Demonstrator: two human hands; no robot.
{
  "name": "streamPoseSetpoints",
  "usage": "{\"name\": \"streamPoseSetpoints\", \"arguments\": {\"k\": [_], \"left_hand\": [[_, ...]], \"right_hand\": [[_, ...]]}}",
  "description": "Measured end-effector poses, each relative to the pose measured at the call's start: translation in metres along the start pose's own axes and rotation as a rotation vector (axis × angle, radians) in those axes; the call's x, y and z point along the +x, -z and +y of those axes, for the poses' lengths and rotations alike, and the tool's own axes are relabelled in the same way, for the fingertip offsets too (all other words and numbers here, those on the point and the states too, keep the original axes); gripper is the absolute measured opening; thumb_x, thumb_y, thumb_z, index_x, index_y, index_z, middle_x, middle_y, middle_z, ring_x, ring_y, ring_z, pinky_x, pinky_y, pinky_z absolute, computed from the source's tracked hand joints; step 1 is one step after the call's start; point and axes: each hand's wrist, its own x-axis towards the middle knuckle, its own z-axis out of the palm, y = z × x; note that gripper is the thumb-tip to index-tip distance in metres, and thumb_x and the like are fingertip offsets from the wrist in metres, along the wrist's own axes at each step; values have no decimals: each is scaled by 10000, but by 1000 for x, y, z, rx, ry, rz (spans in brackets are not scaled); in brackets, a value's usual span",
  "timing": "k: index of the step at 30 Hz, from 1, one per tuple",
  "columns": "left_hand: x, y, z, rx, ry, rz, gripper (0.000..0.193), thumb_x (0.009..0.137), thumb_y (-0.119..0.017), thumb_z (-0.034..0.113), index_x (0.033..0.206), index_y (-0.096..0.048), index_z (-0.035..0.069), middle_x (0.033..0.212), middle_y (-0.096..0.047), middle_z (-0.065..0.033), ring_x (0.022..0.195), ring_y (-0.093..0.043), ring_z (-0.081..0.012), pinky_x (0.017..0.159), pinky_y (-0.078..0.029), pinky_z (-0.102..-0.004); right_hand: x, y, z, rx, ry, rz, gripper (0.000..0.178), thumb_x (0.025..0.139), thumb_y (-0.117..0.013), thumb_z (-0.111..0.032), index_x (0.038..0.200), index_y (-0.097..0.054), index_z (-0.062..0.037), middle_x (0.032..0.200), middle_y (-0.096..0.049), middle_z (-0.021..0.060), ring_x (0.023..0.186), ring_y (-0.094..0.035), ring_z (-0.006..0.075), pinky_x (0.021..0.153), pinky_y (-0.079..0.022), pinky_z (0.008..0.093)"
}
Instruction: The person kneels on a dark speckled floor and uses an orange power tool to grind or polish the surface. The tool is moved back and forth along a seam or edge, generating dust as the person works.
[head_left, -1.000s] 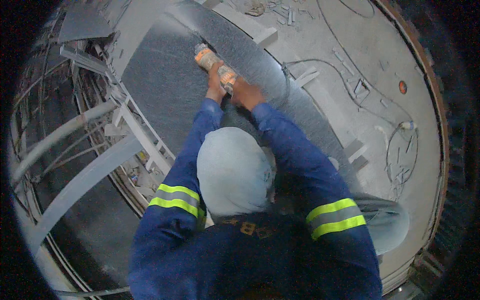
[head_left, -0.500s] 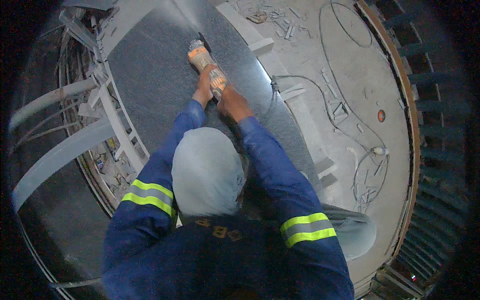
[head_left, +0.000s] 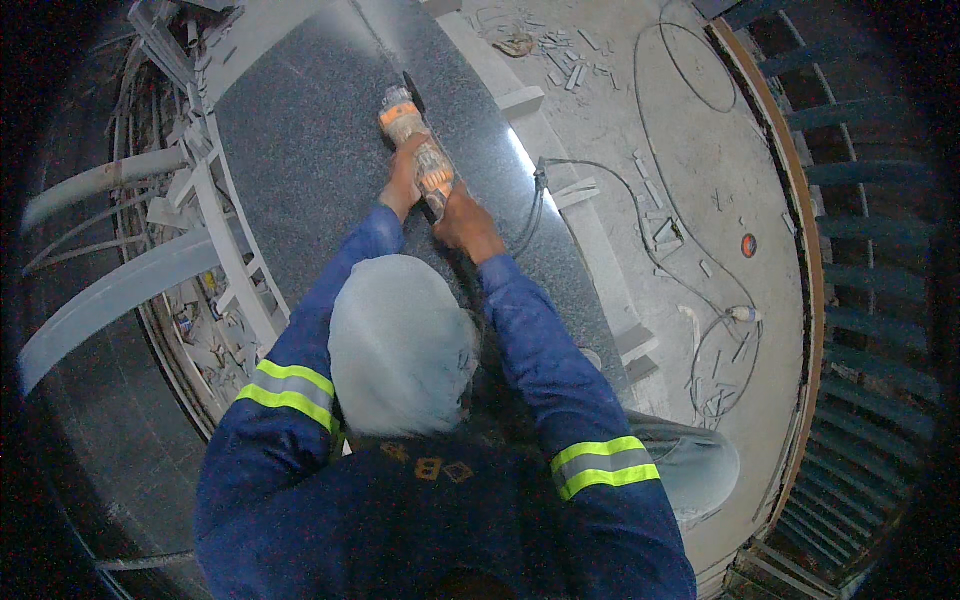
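Both my hands are closed around a dusty orange-and-grey angle grinder (head_left: 408, 122) above a large dark speckled stone slab (head_left: 320, 130). My left hand (head_left: 403, 180) grips the middle of its body. Behind it, my right hand (head_left: 468, 222) wraps the rear end. A dark thin disc (head_left: 413, 90) stands on edge at the grinder's far right side, down at the slab. Pale dust streams away from the disc, along a narrow line running to the far edge. My raised knee (head_left: 400, 340), in light grey-blue cloth, rises between my forearms.
A black power cable (head_left: 620, 175) crosses the slab's right edge and runs over the dusty floor to a plug connector (head_left: 742, 314). Stone offcuts (head_left: 575, 70) litter the floor. Light blocks (head_left: 520, 102) lie along the slab's right edge. Pale metal framing (head_left: 228, 235) and rubble border the left.
The grinder stays in both hands and has come slightly nearer to me, with dust still streaming. The cable by the slab's right edge has shifted. The whole view has moved a little.
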Motion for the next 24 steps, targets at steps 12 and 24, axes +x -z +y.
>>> {"name": "streamPoseSetpoints", "arguments": {"k": [12,24], "left_hand": [[44,18,10,41,23,33,466,731,-704,270,1048,-512,-13,808,-593,-112,667,-637,-267,612,-552,-429],[-5,-16,3,150,-28,167,360,770,-665,313,988,-536,58,784,-563,-80,648,-605,-239,584,-538,-395]], "right_hand": [[25,-4,-2,22,34,32,521,718,-675,-139,1112,-431,100,978,-621,328,941,-629,441,833,-502,471],[-6,8,-3,-5,-77,-41,515,734,-645,-120,1146,-411,80,973,-620,329,934,-632,437,822,-507,475]]}}
